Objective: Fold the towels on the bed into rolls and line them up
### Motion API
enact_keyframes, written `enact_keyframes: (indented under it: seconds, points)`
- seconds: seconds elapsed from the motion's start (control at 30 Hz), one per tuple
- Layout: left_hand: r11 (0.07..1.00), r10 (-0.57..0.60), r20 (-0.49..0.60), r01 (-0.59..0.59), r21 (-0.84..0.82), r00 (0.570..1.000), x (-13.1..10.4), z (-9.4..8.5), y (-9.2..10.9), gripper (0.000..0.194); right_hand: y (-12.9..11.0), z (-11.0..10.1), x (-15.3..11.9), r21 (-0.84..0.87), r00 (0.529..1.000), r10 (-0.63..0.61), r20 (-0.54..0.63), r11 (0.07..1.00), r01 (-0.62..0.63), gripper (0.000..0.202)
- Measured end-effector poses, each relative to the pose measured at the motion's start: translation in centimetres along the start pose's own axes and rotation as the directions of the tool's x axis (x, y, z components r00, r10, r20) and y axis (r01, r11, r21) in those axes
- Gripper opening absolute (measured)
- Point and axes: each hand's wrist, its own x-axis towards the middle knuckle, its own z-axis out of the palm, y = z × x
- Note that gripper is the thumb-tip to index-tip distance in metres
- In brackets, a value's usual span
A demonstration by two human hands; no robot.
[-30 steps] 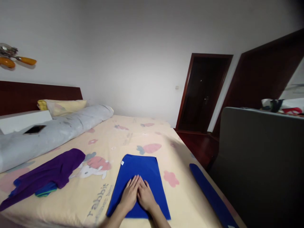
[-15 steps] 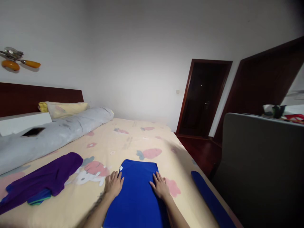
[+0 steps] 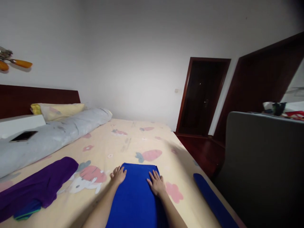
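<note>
A blue cloth (image 3: 136,196) lies flat on the bed at the bottom middle, its near end cut off by the frame. My left hand (image 3: 118,175) rests at its far left corner, fingers spread and slightly curved over the edge. On the far right part of the cloth lies my right hand (image 3: 156,182), palm down with fingers apart. A white tag seen earlier at the left edge is hidden now. To the left is a crumpled purple garment (image 3: 45,180) with a blue, green-edged part beneath it.
The patterned bed sheet (image 3: 133,142) spreads around. A long blue piece (image 3: 211,199) lies along the bed's right edge. A grey bolster (image 3: 71,126) bears a phone (image 3: 24,136). A dark chair back (image 3: 263,164) stands at the right.
My left hand has slid up to the far left corner and covers the tag. My right hand has shifted slightly inward on the cloth. The view has turned a little right.
</note>
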Motion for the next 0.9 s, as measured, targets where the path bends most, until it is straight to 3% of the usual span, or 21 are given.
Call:
enact_keyframes:
  seconds: [0.2,0.4,0.47,0.6,0.77,0.9]
  points:
    - [0.997,0.071,-0.003,-0.071,-0.031,0.997,1.5,0.0,0.5,0.047,1.1,-0.1,0.2,-0.027,0.998,0.062,0.0,0.998,-0.062,0.062]
    - [0.999,0.021,-0.066,-0.018,0.038,0.998,-0.4,0.8,0.5,0.061,1.1,-0.1,1.0,-0.025,0.997,0.078,0.017,0.997,-0.078,0.063]
    - [0.991,0.123,-0.078,-0.117,0.071,0.989,-1.2,1.1,0.7,0.059,1.1,-0.1,1.6,-0.013,0.995,0.092,0.024,0.996,-0.092,0.063]
    - [0.947,0.306,0.023,-0.307,0.096,0.952,-1.8,1.5,1.1,0.052,1.5,0.2,2.3,0.019,0.992,0.124,0.03,0.992,-0.124,0.061]
    - [0.983,0.161,0.007,-0.161,0.084,0.987,-1.0,1.3,0.3,0.055,2.9,0.4,2.7,0.068,0.975,0.221,0.025,0.973,-0.223,0.066]
    - [0.991,0.118,-0.016,-0.117,0.071,0.993,-0.5,1.0,-0.7,0.056,3.6,0.4,2.9,0.089,0.979,0.203,0.002,0.975,-0.203,0.065]
